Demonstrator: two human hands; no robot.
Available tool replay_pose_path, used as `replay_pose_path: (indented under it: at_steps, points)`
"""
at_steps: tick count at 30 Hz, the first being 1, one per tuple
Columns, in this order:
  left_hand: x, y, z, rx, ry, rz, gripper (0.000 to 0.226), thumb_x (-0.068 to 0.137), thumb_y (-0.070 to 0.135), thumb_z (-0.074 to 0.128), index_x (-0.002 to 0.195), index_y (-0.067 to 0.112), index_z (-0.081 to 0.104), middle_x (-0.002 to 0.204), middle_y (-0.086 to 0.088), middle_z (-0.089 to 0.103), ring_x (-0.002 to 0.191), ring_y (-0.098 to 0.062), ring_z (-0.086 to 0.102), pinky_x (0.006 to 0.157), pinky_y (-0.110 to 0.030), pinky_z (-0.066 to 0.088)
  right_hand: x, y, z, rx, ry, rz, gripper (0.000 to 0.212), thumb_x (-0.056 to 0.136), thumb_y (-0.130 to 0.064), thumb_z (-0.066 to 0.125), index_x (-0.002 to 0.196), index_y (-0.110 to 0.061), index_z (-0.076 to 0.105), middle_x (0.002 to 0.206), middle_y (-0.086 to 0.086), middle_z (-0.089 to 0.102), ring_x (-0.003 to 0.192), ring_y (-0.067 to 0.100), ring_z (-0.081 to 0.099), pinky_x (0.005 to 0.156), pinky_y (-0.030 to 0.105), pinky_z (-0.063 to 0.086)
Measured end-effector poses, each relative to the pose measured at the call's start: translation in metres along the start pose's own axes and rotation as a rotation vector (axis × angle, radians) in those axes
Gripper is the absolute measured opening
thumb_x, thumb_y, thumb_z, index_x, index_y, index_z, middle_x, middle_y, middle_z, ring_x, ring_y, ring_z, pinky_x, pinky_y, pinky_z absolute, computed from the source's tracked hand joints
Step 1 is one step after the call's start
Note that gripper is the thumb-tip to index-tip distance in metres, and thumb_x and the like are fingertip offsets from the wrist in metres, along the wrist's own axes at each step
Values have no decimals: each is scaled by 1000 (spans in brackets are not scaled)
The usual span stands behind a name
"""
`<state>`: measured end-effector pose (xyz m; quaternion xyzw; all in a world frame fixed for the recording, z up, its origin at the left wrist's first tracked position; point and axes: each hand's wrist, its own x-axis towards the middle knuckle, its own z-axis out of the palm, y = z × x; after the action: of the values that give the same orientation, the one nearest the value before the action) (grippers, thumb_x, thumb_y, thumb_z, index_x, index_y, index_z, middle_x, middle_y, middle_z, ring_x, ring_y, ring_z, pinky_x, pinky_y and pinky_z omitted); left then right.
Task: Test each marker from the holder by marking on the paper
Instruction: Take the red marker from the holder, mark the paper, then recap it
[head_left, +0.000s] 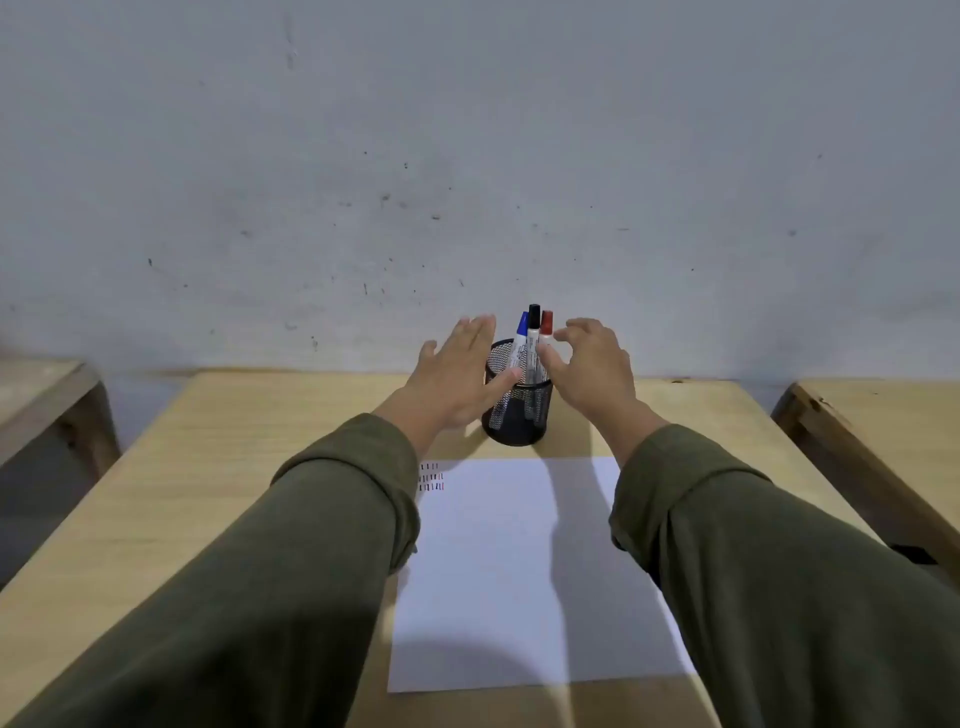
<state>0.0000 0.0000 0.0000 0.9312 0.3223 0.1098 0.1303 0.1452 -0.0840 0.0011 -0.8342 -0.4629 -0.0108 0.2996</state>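
Left hand (457, 371) flat, fingers spread, thumb touching left rim of mesh holder (517, 410), grasping nothing; holder upright on worktop (260, 467) just beyond paper (519, 571); blue marker (519, 343), black marker (533, 340), red marker (546, 327) standing in holder; right hand (592, 369) released, fingers curled beside red marker, empty; small test strokes (431, 478) at paper's far-left corner.

A table (208, 467) stands against a wall (467, 156). A mesh holder (517, 415) sits near the table's far edge, about midway along it. Three markers (532, 338) stand upright in the holder, side by side. A sheet of paper (509, 571) lies flat on the table just in front of the holder, reaching toward the near edge. Short marks (431, 477) sit in the paper's far left corner. The left hand (457, 379) is just left of the holder, the right hand (592, 369) just right of it.
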Motion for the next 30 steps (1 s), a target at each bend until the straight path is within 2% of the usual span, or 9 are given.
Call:
replay_pose_path:
  at_steps: [6,11,17,19,22,24,27,30]
  points:
    - [-2,-6,9,-8,-88,-9,72,94,52,23,149,14,-3,160,0,-2,147,-14,-6,118,-48,3,10,-2,13,52,23,90,40,90,-40,54,114,-10,65,129,7,57,124,27,46,99,41,37]
    - [-1,-6,13,-30,-78,-15,71,94,53,22,149,15,-3,160,0,1,147,-15,-5,118,-47,4,12,-3,15,171,54,139,36,88,-39,55,110,-14,70,124,8,64,121,28,51,98,43,42]
    - [-3,-4,6,-19,-90,-17,72,94,53,23,149,14,-2,160,-1,2,147,-16,-7,118,-49,2,12,-18,-6,377,113,200,37,92,-37,52,114,-12,67,124,9,65,119,25,55,93,30,40]
    - [-5,-2,-1,-30,-43,-18,68,95,51,22,149,15,1,160,0,4,147,-15,-6,118,-48,2,13,-27,-18,458,158,218,36,92,-36,50,111,-11,68,113,7,68,109,24,59,86,27,39]
    - [-7,7,-24,-100,134,6,58,97,45,22,148,19,12,159,0,14,147,-13,1,117,-47,6,13,-41,-37,509,203,197,32,92,-35,50,100,-11,69,86,3,63,85,21,54,75,27,38]
    - [-8,15,-45,-182,272,31,53,98,42,26,146,21,22,156,0,24,147,-13,9,116,-46,11,7,-48,-47,497,184,136,31,91,-35,51,100,-12,70,87,2,65,82,19,55,74,28,40]
    - [-15,25,-77,-279,412,91,46,97,39,35,140,25,36,149,0,40,143,-15,26,115,-46,20,-13,-56,-58,456,119,17,28,90,-33,54,99,-12,71,95,4,72,90,17,61,80,28,42]
    - [-29,33,-97,-305,444,193,38,93,32,47,130,29,51,132,4,58,129,-15,46,109,-47,32,-37,-63,-63,415,49,-92,23,91,-29,56,96,-13,71,92,1,72,85,12,58,65,9,38]
